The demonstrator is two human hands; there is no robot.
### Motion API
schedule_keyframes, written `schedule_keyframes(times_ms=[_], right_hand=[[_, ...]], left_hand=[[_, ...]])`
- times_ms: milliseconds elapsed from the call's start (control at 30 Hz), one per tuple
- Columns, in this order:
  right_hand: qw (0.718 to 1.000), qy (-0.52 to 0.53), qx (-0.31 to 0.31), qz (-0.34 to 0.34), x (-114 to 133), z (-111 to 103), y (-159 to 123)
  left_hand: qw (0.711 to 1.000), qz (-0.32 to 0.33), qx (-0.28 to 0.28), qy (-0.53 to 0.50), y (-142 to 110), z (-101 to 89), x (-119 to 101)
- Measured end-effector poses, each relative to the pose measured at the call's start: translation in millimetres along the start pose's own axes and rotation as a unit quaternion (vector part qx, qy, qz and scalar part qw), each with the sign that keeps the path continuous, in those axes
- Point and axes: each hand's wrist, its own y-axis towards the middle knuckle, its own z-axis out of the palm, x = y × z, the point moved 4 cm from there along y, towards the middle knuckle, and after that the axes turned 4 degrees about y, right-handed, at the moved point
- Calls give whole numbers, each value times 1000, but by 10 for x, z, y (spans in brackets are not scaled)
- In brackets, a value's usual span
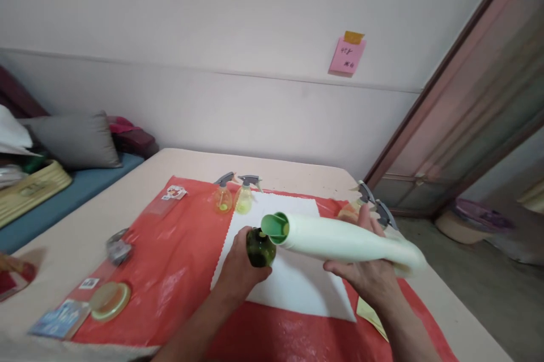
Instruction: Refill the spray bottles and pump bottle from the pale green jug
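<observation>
We look down on our two hands, set apart from each other over a red sheet (pixel 178 271) spread on a pale table (pixel 195 162). Our left hand (pixel 240 265) is clasped around a dark green bottle (pixel 260 251), which we hold above the left part of a white mat (pixel 293 297). Our right hand (pixel 369 274) grips a long pale green vessel (pixel 331 235) from below, with its thumb and fingers spread along the sides. The vessel lies nearly level, its green open end just beside the bottle's top; we cannot tell whether the two touch. Its narrower end reaches out beyond the mat's right edge. At the mat's far left corner stand an orange-tinted spray bottle (pixel 223 199) and a yellow-tinted spray bottle (pixel 243 200), side by side. Toward the far right corner of the sheet we see two grey spray heads (pixel 383 213), the bottles under them partly hidden by our hand and the vessel. Near the sheet's near left corner lie a round gold lid (pixel 110 301) and a blue packet (pixel 60 318). Some folded yellow paper or cloth (pixel 370 316) lies by the mat's near right corner.
</observation>
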Motion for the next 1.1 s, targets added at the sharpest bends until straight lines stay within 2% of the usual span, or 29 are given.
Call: schedule_keyframes(times_ms=[133,267,400,733,933,1100], right_hand=[[994,-59,21,-89,-17,6,-59],[985,-96,16,-141,-60,-46,-70],[980,-124,20,-155,-85,-99,-74],[976,-122,55,-173,-93,-137,-73],[968,-145,81,-191,-52,-179,-26],[965,-155,79,-194,-2,-226,5]], left_hand=[[1000,-6,-2,16,19,-21,40],[1000,-9,-2,1,22,-32,59],[1000,15,9,1,10,-18,67],[998,47,31,32,39,50,127],[997,47,43,46,27,138,171],[994,44,63,81,1,186,148]])
